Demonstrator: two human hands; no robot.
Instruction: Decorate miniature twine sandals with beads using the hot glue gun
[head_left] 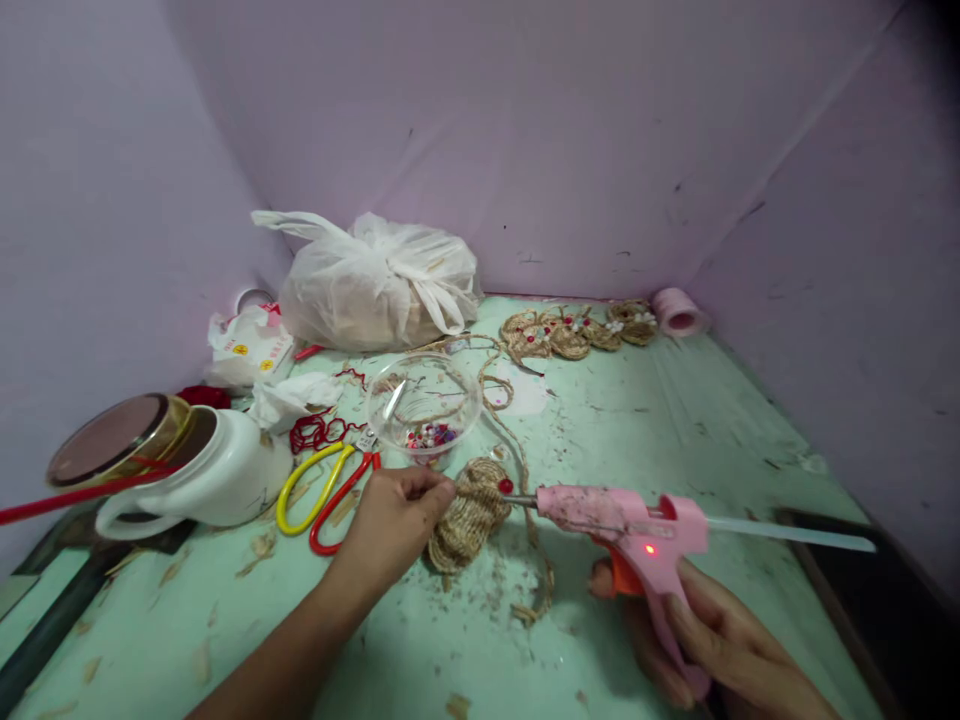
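Observation:
My left hand [401, 520] has its thumb and fingertips pinched on the left edge of a small bundle of jute twine [469, 520]. A red bead [506, 486] sits at the bundle's right side. My right hand [712, 630] is wrapped round the handle of a pink hot glue gun [626, 515], its finger at the orange trigger. The gun's metal nozzle points left, close by the bead; whether it touches cannot be made out. A red light glows on the gun, and a clear glue stick [795, 535] juts from its back. A loose twine strand [521, 450] runs behind the bundle.
Behind the bundle stands a clear plastic tub [478, 405] with small beads. Scissors [341, 505] with yellow and red handles, a white mug [244, 465] and a knotted plastic bag [375, 285] are at left. Beaded twine pieces [566, 335] and a pink roll [679, 312] lie at the back.

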